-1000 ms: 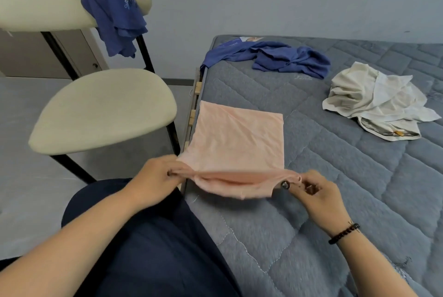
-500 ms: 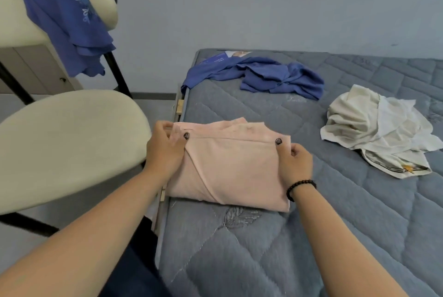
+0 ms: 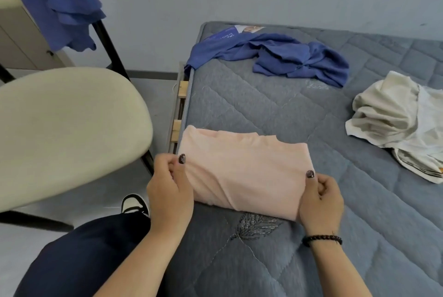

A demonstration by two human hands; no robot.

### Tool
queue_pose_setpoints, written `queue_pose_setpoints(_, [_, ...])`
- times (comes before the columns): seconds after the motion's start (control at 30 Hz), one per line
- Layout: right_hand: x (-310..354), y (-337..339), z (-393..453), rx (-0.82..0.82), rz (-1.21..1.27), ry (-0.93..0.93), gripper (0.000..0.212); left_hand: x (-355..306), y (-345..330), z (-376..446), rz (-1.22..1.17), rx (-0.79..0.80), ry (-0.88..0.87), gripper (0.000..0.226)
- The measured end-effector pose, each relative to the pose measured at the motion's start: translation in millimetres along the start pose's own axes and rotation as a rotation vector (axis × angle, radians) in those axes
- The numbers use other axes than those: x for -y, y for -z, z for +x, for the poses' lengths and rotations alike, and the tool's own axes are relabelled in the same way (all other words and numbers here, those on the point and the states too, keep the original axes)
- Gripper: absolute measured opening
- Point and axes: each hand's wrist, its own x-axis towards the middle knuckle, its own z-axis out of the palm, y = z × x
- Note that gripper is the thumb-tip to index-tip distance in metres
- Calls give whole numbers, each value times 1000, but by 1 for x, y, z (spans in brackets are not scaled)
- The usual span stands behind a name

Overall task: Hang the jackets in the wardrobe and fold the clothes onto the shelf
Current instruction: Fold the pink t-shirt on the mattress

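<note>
We see folded pale-pink knit garment (image 3: 242,172) flat on grey quilted mattress (image 3: 275,109), near its left edge. Left hand (image 3: 169,191) pinches garment's left side, thumb on top, fingers clenched on cloth. Right hand (image 3: 320,200) grips right side likewise. Crumpled blue shirt (image 3: 282,56) and cream clothes heap (image 3: 398,116) lie farther back. Cream padded chair (image 3: 67,128) beside bed.
</note>
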Motion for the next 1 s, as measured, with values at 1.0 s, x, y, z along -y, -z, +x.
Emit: queue_pose_setpoints(1.0, [59, -45, 83, 682, -746, 892, 33, -20, -19, 129, 632, 609, -550, 22])
